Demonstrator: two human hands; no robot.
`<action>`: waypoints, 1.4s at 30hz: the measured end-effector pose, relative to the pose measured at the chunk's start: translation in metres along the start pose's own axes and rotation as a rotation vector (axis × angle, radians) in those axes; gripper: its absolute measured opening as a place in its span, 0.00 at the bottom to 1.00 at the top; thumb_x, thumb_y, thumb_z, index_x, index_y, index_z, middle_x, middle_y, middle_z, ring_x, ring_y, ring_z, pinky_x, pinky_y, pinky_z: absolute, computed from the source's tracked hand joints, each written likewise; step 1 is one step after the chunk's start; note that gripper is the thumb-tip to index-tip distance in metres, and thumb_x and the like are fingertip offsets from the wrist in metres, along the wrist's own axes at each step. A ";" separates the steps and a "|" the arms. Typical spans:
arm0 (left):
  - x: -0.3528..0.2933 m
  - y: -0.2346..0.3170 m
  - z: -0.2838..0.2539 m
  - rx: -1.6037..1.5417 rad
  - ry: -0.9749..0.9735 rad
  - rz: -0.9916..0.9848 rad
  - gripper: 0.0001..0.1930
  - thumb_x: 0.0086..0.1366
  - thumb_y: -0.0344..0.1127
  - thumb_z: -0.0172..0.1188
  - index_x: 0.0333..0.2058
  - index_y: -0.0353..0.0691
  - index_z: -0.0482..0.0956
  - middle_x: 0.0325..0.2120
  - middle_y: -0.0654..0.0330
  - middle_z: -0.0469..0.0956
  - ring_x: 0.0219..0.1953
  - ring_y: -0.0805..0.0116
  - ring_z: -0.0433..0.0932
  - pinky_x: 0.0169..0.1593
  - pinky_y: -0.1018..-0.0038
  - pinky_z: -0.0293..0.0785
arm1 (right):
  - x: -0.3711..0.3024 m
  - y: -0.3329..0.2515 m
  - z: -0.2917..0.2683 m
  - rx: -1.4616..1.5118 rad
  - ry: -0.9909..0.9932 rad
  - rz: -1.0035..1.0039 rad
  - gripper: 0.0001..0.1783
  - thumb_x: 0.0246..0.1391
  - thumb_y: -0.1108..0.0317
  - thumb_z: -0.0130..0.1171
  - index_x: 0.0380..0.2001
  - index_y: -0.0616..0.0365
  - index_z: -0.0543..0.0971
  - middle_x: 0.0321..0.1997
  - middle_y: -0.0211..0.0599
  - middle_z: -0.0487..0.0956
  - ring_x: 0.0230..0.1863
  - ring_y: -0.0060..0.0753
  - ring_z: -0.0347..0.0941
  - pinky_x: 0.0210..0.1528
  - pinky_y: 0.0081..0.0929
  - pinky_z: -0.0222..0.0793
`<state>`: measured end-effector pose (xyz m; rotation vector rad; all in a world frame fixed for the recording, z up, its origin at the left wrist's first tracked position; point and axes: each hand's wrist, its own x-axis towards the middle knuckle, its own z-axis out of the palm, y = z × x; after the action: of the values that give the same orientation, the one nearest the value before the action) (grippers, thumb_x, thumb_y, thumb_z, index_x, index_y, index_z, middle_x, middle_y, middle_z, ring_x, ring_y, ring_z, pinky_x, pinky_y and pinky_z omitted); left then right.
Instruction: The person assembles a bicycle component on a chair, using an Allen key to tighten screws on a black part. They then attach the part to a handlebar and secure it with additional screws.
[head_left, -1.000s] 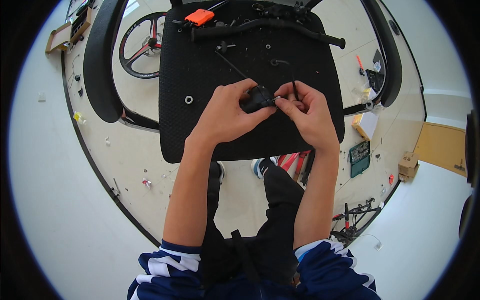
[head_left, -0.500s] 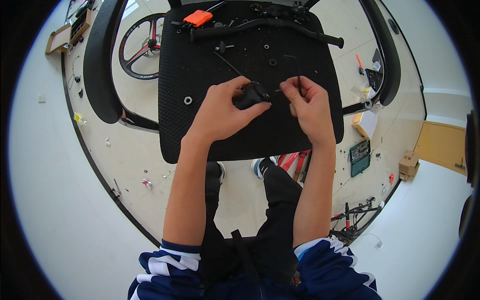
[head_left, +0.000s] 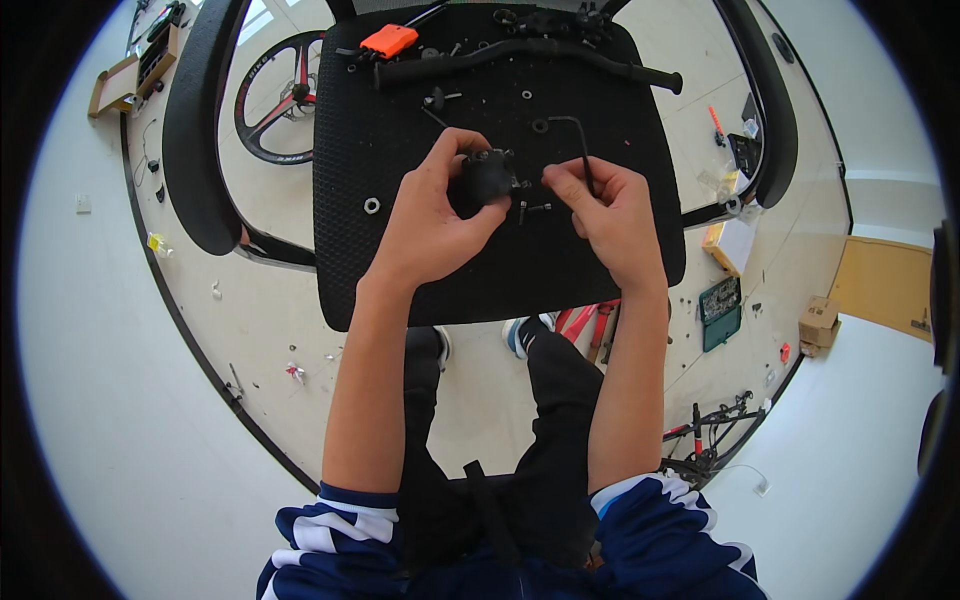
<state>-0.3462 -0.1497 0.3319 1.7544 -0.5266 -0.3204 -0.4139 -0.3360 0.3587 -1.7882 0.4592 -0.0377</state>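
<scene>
just above frame centre, our left hand (head_left: 430,215) grips a blurred, rounded black part (head_left: 488,182); to its right, our right hand (head_left: 615,208) holds a thin, black l-shaped metal rod (head_left: 586,155).

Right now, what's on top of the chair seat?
Visible on the seat: black handlebar, silver hex nut, black ring, orange object, small screws, among others. Hidden: anything beneath the left hand with its black part and the right hand with its hex key.

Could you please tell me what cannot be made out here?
Head view:
Black part: blurred; left hand covers its left side.
Bent rod: lower end hidden by right hand.
Small metal pieces: too small to identify.
Wheel: right edge hidden behind chair seat.
</scene>
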 end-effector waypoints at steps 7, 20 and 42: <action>0.001 0.009 0.014 -0.023 0.017 0.122 0.25 0.59 0.32 0.68 0.54 0.38 0.70 0.30 0.52 0.81 0.33 0.62 0.83 0.41 0.73 0.76 | -0.001 0.006 0.007 -0.047 -0.010 -0.122 0.08 0.58 0.71 0.65 0.32 0.67 0.81 0.16 0.17 0.63 0.20 0.10 0.53 0.24 0.18 0.48; 0.002 0.016 0.007 -0.567 -0.319 -0.456 0.20 0.72 0.49 0.49 0.44 0.36 0.75 0.21 0.55 0.78 0.15 0.72 0.75 0.19 0.79 0.70 | -0.010 -0.008 -0.009 0.073 -0.197 -0.186 0.06 0.59 0.74 0.61 0.37 0.65 0.83 0.20 0.17 0.65 0.21 0.09 0.53 0.24 0.13 0.48; 0.003 0.016 0.009 -0.478 -0.303 -0.470 0.18 0.71 0.48 0.50 0.41 0.36 0.77 0.18 0.58 0.76 0.15 0.73 0.74 0.19 0.78 0.69 | -0.002 0.001 -0.002 0.419 0.080 -0.099 0.18 0.68 0.56 0.57 0.32 0.62 0.78 0.19 0.29 0.72 0.19 0.21 0.69 0.23 0.23 0.68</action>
<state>-0.3509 -0.1621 0.3452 1.3469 -0.2129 -0.9724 -0.4160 -0.3372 0.3591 -1.3982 0.3869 -0.2577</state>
